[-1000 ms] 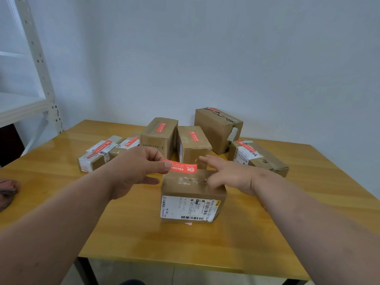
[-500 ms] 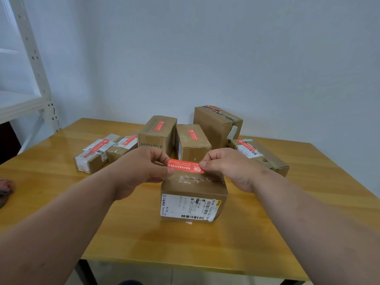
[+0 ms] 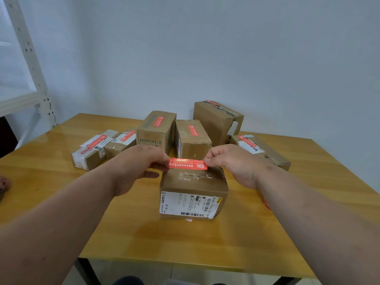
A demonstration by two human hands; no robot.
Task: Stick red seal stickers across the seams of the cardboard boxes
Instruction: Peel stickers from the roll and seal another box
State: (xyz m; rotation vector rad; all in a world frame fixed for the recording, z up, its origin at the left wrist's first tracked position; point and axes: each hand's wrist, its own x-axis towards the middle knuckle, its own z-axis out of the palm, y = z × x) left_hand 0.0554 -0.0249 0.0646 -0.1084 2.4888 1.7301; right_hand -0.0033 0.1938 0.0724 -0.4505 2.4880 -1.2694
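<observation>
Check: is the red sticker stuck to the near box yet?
Apparently not yet: red sticker is pinched by left hand and right hand over the near box.

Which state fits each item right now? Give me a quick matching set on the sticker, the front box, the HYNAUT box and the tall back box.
Things:
1. red seal sticker
2. front box
3. HYNAUT box
4. tall back box

States:
A. tilted, leaning, sticker at top edge
B. pinched at both ends by left hand and right hand
C. top bare, white label facing camera
D. upright, sticker on top

Pairs: 1-B, 2-C, 3-D, 4-A
</observation>
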